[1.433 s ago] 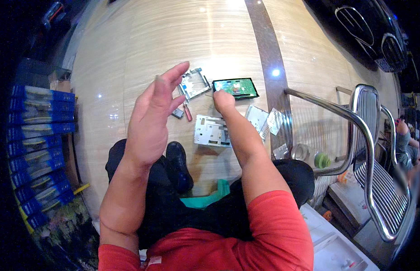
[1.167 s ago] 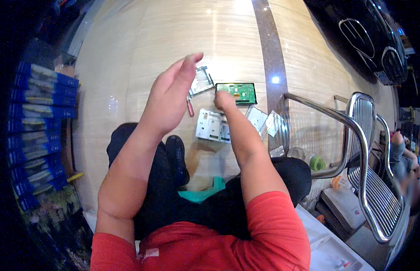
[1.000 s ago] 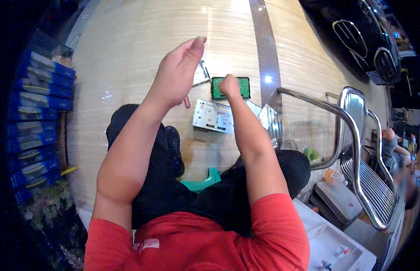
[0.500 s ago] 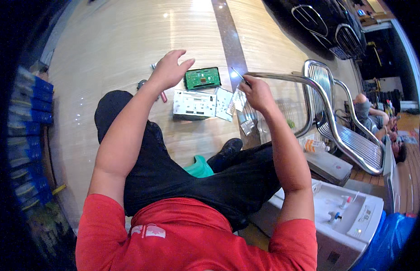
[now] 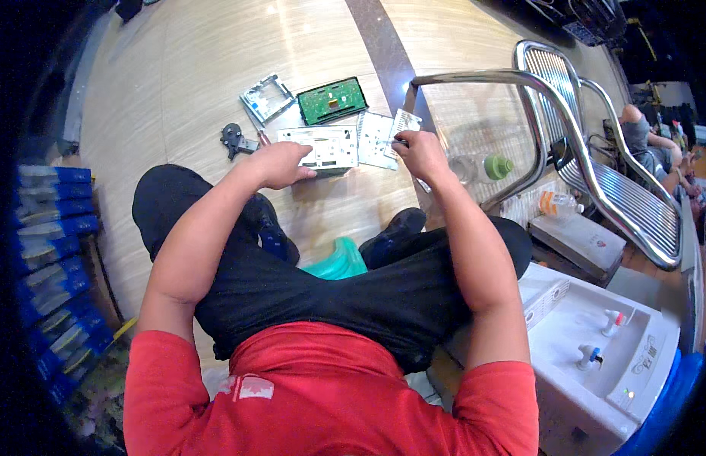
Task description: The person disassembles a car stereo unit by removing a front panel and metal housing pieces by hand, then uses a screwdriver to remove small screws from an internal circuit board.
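My left hand grips the near left end of a silvery metal box on the floor, its fingers on the top face and thumb at the near side. To the right, my right hand is closed on a thin screwdriver, mostly hidden in the fist. Beside the box lie a flat metal plate and a perforated metal piece. Behind it sits a green circuit board in a black frame. A metal bracket frame and a black part lie to the left.
A chrome bench stands on the right, with a green-capped bottle seen near its leg. Closer in are a cardboard box and a white water dispenser. Blue packages are stacked left. A green plastic thing lies between my feet.
My left hand has come down from the air onto the metal box. My right hand, still holding the screwdriver, has moved close to the perforated metal piece. The view has shifted.
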Tool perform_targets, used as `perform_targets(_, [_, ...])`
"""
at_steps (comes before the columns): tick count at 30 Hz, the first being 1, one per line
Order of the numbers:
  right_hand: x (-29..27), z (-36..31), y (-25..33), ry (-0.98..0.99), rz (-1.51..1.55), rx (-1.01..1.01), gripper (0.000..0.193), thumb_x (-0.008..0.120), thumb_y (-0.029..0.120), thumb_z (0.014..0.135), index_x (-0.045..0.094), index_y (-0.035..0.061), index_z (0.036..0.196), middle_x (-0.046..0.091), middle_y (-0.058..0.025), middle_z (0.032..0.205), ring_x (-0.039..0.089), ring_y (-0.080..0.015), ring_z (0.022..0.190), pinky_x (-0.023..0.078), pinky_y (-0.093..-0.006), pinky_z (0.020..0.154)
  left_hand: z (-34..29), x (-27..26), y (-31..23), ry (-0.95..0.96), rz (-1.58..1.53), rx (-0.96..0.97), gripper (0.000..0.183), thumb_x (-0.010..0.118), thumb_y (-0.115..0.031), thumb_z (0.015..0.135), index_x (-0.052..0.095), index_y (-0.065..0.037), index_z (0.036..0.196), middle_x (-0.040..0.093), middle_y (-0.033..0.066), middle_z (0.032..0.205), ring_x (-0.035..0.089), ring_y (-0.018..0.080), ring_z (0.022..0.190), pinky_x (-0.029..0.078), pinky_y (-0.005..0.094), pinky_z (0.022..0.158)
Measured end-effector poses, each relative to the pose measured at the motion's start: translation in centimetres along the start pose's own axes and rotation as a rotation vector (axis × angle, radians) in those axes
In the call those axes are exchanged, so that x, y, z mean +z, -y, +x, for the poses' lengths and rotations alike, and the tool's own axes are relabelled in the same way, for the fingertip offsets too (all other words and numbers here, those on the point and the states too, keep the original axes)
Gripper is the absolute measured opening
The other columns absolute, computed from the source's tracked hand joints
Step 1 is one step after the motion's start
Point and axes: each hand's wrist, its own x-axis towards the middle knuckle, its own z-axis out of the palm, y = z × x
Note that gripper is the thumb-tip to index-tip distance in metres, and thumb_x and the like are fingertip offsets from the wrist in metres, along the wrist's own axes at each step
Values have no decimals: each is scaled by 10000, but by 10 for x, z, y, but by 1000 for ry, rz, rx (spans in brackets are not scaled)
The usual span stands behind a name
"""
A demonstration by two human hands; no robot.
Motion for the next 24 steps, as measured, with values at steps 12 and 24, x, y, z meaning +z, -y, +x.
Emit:
perform_targets(12, [23, 17, 13, 31, 11, -197, 215, 599, 178, 853, 641, -1, 964, 668, -258, 950, 642, -412, 933, 509, -495, 839, 20, 25, 67, 70, 167, -188, 493, 636, -344, 894, 561, 2, 1238, 633, 241, 1154, 607, 411, 1062, 489, 468, 906])
perform_targets(24, [25, -10, 62, -76, 208, -28, 229, 564, 210, 894, 661, 7, 936, 667, -268, 875, 643, -435, 879, 501, -512, 821, -24, 147, -23, 101, 95, -61, 546, 635, -311, 887, 525, 23, 1304, 398, 260, 1446, 417, 393, 1324, 371, 461, 1084])
